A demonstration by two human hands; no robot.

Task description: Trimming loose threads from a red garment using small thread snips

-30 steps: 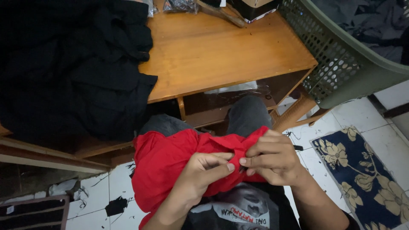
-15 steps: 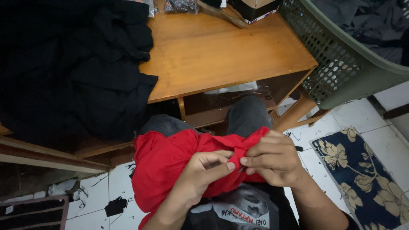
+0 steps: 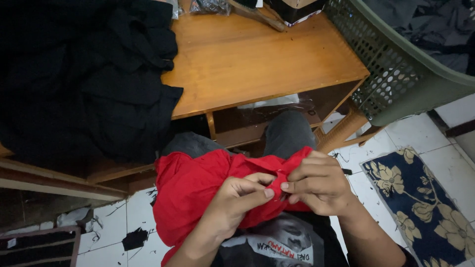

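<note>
- The wooden table (image 3: 257,59) stood in front of the person, smooth and orange-brown, with a flat bare top and a lower shelf.
- A big pile of black cloth (image 3: 84,74) covered the table's left side and hung over the edge, soft and wrinkled, probably put there to be within reach.
- The green plastic basket (image 3: 396,69) leaned against the table's right corner; its wall was full of round holes, and dark cloth lay inside.
- A dark blue mat (image 3: 425,198) with pale flowers lay on the white tiled floor (image 3: 410,133) at the right.
- The red garment (image 3: 198,183) rested bunched on the person's lap, below the table edge, a thin and soft fabric with many folds.
- The right hand (image 3: 321,183) was closed on a small fold of the red garment, fingers curled, it seemed to keep the fabric tight.
- The left hand (image 3: 237,198) pinched the same fold with thumb and forefinger, touching the right fingertips, so the spot stayed close to the eyes.
</note>
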